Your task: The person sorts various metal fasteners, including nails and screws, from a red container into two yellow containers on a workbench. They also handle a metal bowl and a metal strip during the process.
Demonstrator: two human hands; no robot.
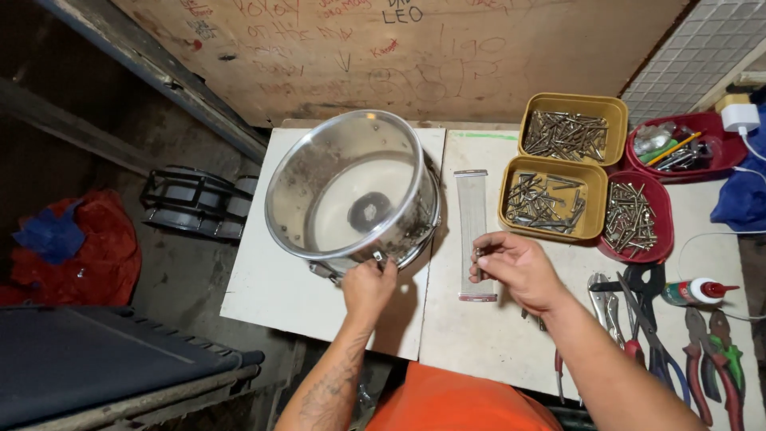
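You are in a small repair workshop. At two o'clock on the counter (495, 343) sit yellow trays (571, 120) and a red tray (638, 217) of screws and bolts; at four o'clock lie pliers (702, 359) and a glue bottle (696, 292). A scribbled plywood wall (447, 72) stands at twelve, a bare metal drum shell (351, 191) at eleven.

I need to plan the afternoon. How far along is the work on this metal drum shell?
Early. The drum shell is bare: no drumhead on it, its open rim up. In hand: the left hand grips a fitting on the shell's near side, and the right hand pinches a small part above the snare wire strip. That strip lies loose on the table, and screws fill the trays.
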